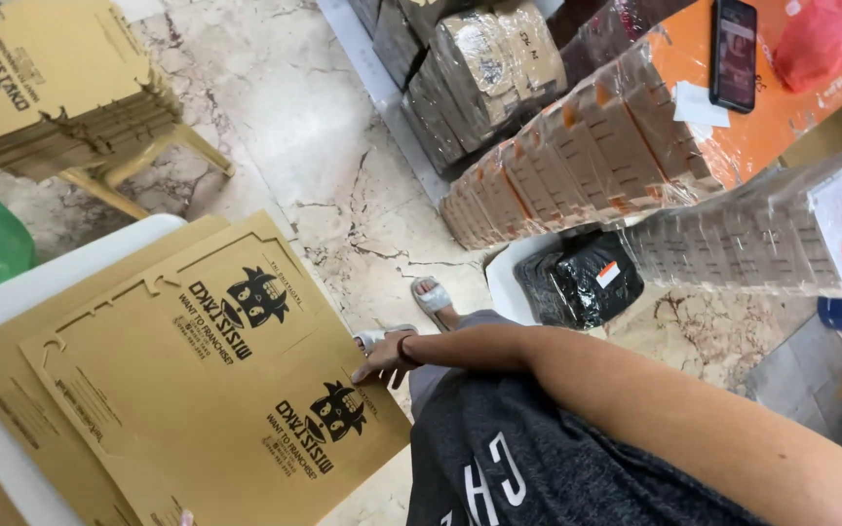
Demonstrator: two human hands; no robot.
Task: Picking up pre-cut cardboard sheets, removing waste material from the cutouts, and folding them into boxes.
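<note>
The flat cardboard sheet (211, 375) lies on top of a small pile of the same sheets on the white bench (12, 292), and it is the landmark here. Its long axis runs from the upper left, far from the person, to the lower right, near the knee. The right hand (385, 358) rests at the right edge of the sheet, about halfway along it, with the fingers loosely spread and bent down onto the edge. It touches the cardboard, but whether the fingers are already under the edge I cannot tell. The left hand is almost out of view; only a small tip, maybe a finger, shows at the bottom edge of the sheet, so its grip cannot be judged. The right hand is clearly the nearer one.

Beyond the sheet, to the upper left, a stack of folded boxes (51, 88) stands on a stool. To the right of the sheet, across the marble floor (314, 146), lie wrapped bundles of cardboard (577, 156) with a phone (734, 54) on top. Nothing stands between hand and sheet.
</note>
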